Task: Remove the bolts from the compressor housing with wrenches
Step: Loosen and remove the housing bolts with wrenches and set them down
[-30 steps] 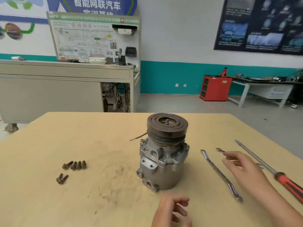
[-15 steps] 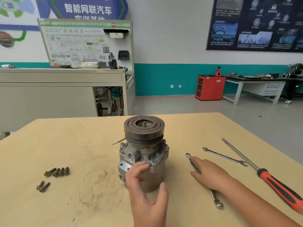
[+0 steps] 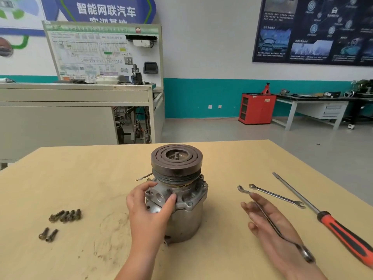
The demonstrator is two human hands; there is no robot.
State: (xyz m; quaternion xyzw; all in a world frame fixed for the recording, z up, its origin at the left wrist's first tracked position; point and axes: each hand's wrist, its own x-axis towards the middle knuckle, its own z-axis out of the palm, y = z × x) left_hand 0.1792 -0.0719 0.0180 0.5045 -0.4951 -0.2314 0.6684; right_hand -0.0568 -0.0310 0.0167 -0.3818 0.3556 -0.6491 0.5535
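2 hands busy | L hand [image 3: 149, 209] grips compressor housing [image 3: 187, 221] to keep it steady | R hand [image 3: 268, 233] flat, palm up, wrench [image 3: 266, 215] lying across it, ready for use

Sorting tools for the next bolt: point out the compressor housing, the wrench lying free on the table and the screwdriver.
compressor housing [image 3: 187, 223]: head view, bare side wall.
free wrench [image 3: 276, 196]: head view, middle of its shaft.
screwdriver [image 3: 341, 233]: head view, red and black handle.

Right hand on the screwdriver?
No, the screwdriver lies on the table, apart from the right hand, which carries a wrench.
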